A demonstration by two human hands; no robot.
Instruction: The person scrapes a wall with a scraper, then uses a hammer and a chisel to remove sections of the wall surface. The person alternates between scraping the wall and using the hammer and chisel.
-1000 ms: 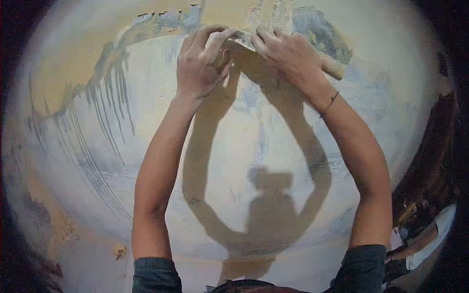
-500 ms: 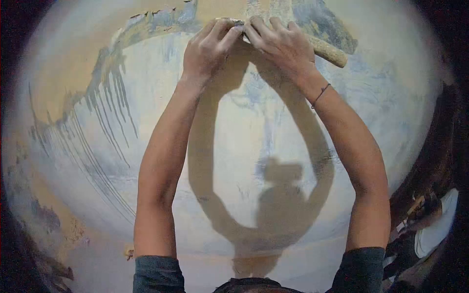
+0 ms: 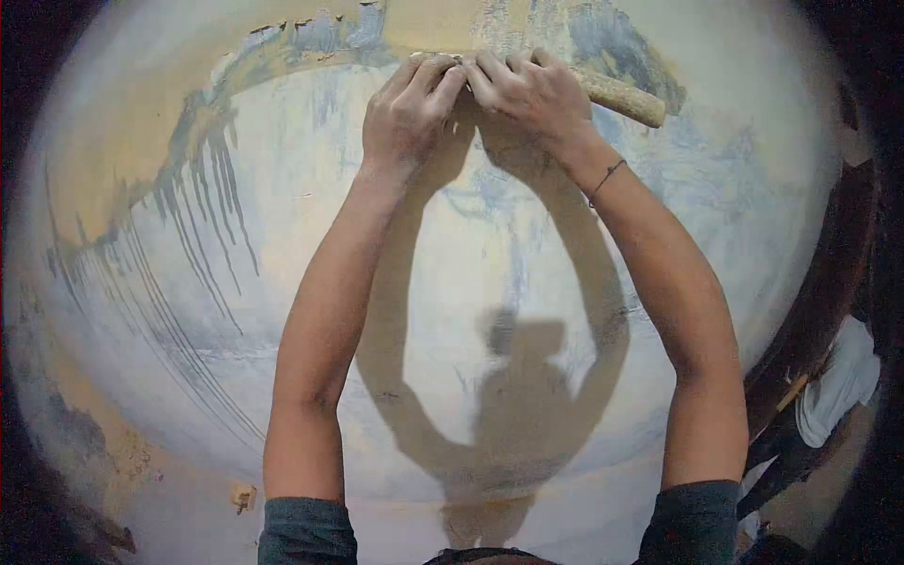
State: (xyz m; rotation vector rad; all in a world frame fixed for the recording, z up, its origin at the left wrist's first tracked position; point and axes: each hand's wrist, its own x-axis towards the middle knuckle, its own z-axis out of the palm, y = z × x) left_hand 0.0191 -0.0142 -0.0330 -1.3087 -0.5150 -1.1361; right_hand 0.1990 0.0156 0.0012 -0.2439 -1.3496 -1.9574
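Both my hands are raised side by side against a patchy painted wall (image 3: 320,217), their fingertips nearly meeting. My right hand (image 3: 535,102) is closed around a tool with a thick, round, crusted handle (image 3: 626,100), whose butt sticks out to the right. The fingers of my left hand (image 3: 407,118) are curled and pressed together at the other end of that tool, beside the right thumb. The working end is hidden behind my fingers, so I cannot tell its kind. Pale dust coats both hands.
Peeling plaster (image 3: 363,26) and loose flakes run along the wall's upper part. Dark drips (image 3: 221,202) streak its left side. My shadow (image 3: 518,405) falls across the middle. At the lower right are a person's light clothing (image 3: 836,386) and dark legs.
Both hands sit slightly lower in view and the tool handle has shifted a little down with them. The person at the lower right has changed position.
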